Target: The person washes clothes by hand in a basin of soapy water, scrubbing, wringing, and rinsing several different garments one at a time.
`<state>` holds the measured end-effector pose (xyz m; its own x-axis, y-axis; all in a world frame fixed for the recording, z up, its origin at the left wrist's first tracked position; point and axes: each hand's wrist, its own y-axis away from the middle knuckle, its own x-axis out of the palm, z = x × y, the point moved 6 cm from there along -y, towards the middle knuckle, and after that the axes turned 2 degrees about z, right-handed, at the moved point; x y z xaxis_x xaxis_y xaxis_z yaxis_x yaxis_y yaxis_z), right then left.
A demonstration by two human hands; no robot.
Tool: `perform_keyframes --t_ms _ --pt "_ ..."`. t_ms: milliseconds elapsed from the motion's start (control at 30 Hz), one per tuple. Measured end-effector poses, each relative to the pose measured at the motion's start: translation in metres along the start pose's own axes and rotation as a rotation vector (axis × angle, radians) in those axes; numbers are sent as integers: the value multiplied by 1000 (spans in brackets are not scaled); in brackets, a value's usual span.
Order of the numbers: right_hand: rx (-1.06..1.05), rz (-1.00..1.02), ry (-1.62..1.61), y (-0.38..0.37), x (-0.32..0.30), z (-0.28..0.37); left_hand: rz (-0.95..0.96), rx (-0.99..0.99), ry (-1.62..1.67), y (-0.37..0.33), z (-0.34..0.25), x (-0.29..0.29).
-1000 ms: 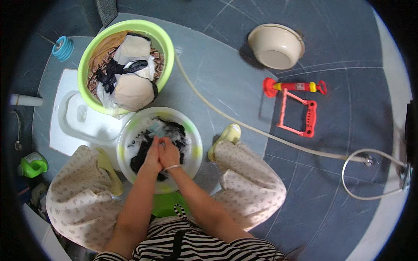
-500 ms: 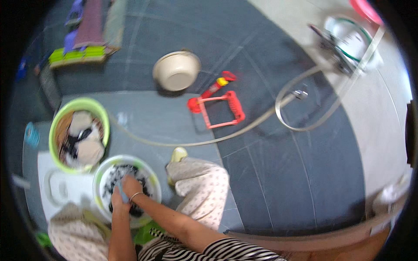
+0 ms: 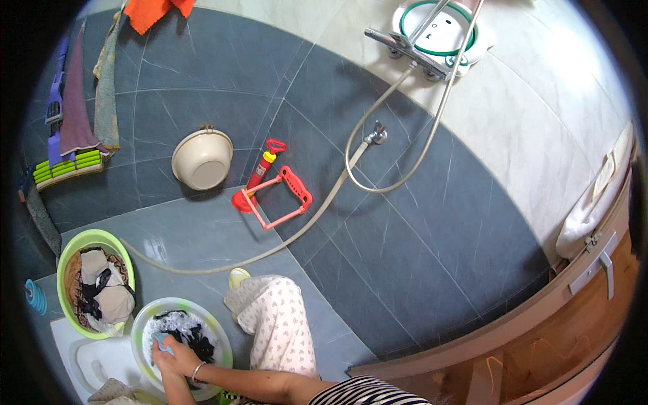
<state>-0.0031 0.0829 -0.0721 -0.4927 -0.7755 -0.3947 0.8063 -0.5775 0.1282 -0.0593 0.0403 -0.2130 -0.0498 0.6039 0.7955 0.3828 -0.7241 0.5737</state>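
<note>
**Hands together in the wash basin, low left**

Your right hand (image 3: pixel 177 359) and left hand (image 3: pixel 160 349) sit pressed close inside the white basin (image 3: pixel 223 351), bunching dark wet clothes (image 3: pixel 192 336) that lie just ahead of your fingers. The left is deeper in. Which fingers pinch cloth you cannot tell; the green basin (image 3: pixel 64 260) sits just beyond

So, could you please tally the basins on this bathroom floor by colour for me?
Green basin, filled with laundry: 1
Pale basin with suds and dark clothes, where the hands work: 1
Cream basin, standing by the wall: 1
Total: 3
</note>
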Motion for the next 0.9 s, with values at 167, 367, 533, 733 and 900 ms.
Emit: perform_keyframes --t_ms 167,367,533,733,900 --pt "-34 45 -37 23 -9 37 427 -250 95 -10 -1 3" --pt "-51 34 210 8 -6 45 19 40 -200 -32 -17 -35" --pt "183 -46 304 -28 -29 -7 -248 161 -45 70 7 85" --pt "-165 17 310 15 -9 26 -270 38 -88 -1 0 -26" --pt "-197 77 164 47 -10 64 -346 194 -328 32 -10 18"
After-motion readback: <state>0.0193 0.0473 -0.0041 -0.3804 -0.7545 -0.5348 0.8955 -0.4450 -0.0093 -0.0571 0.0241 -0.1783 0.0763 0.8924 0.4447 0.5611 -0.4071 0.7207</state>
